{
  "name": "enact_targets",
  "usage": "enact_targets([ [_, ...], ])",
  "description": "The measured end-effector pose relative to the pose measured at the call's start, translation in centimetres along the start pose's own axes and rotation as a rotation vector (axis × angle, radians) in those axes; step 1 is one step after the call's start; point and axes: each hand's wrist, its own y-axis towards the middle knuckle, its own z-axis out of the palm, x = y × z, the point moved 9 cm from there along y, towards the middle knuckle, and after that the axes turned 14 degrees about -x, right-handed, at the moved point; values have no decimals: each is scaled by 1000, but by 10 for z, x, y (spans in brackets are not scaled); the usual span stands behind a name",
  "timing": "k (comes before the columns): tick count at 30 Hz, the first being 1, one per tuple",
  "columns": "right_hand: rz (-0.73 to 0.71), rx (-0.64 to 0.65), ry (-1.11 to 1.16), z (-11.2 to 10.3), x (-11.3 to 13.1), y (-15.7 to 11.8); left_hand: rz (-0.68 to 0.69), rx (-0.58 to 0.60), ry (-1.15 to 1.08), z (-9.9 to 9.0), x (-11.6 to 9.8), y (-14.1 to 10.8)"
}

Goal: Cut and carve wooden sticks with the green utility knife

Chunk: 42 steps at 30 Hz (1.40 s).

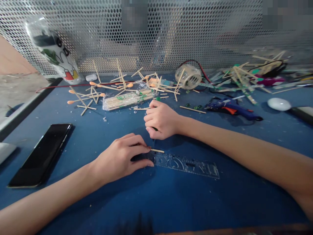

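A clear plastic ruler lies on the blue table. My left hand rests over its left end, thumb and fingers closed on it. A short wooden stick lies along the ruler's upper edge, its left end at my left fingertips. Above it, my right hand is wrapped round an upright tool with a green handle; its thin dark tip points down at the stick. Most of the handle is hidden in the fist.
A black phone lies at the left. Behind the hands are bagged sticks, loose stick figures, a clear jar and a blue glue gun. A bottle leans on the perforated metal screen.
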Motion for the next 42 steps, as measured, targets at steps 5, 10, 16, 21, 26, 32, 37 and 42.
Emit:
enact_targets([
  [5, -31, -6, 3, 0, 5, 0, 4, -5, 4, 0, 0, 1],
  [10, -3, -9, 6, 0, -1, 0, -8, 0, -4, -1, 0, 1],
  [16, 1, -10, -7, -3, 6, -1, -4, -8, -6, -1, 0, 0],
  [21, -33, -11, 0, -1, 3, 1, -23, 12, 5, 1, 2, 1],
  [26, 0, 7, -11, 1, -1, 0, -30, 15, 0, 0, 2, 2],
  [32, 4, -16, -27, -4, 7, -3, -27, 19, 20, 1, 1, 0],
  [37, -32, -37, -25, -3, 3, -2, -38, 10, 16, 0, 1, 1],
  [42, -13, -10, -26, 0, 3, -3, -54, 17, 0, 1, 4, 1],
])
